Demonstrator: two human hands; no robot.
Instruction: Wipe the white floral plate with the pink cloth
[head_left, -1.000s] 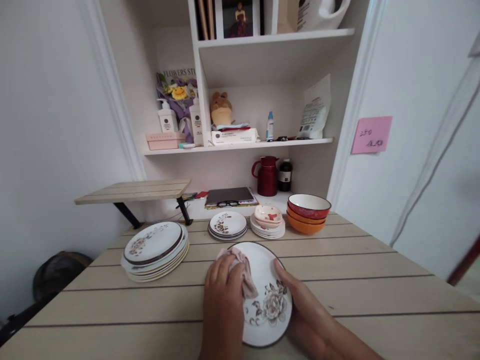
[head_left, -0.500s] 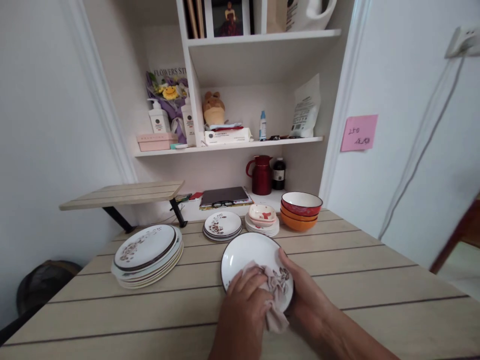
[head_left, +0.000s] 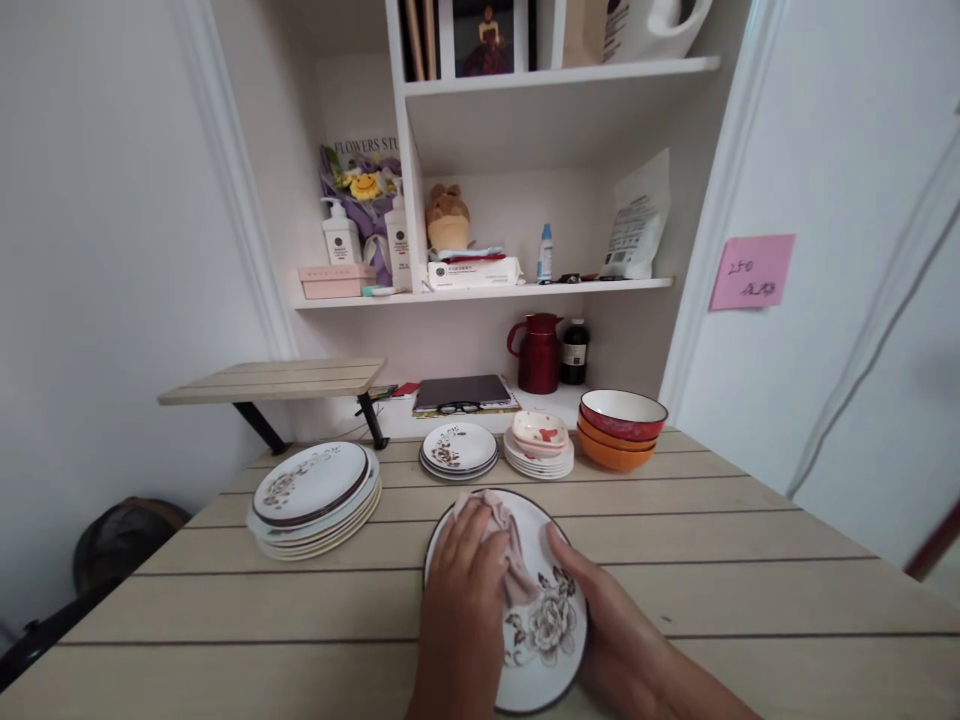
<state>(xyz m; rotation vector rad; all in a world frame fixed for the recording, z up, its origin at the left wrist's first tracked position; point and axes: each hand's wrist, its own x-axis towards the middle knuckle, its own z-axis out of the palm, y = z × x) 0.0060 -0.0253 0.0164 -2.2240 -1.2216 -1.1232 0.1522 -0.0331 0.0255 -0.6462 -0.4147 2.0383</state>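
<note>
A white plate [head_left: 547, 620] with a brown flower print and a dark rim lies on the wooden table [head_left: 750, 590] in front of me. My left hand [head_left: 461, 610] presses a pinkish cloth [head_left: 510, 550] flat against the plate's far half, fingers closed over the cloth. My right hand [head_left: 607, 630] holds the plate's right rim, thumb on top of the edge.
A stack of large flowered plates [head_left: 315, 495] sits to the left. Behind are small plates [head_left: 459, 450], a stack of saucers [head_left: 538, 445] and red and orange bowls [head_left: 621, 428]. Shelves with bottles, a red jug [head_left: 536, 352] and a tablet stand at the back.
My left hand slid the cloth from the plate's near right part, over the flower print, up to its far left part. The right hand stays on the rim.
</note>
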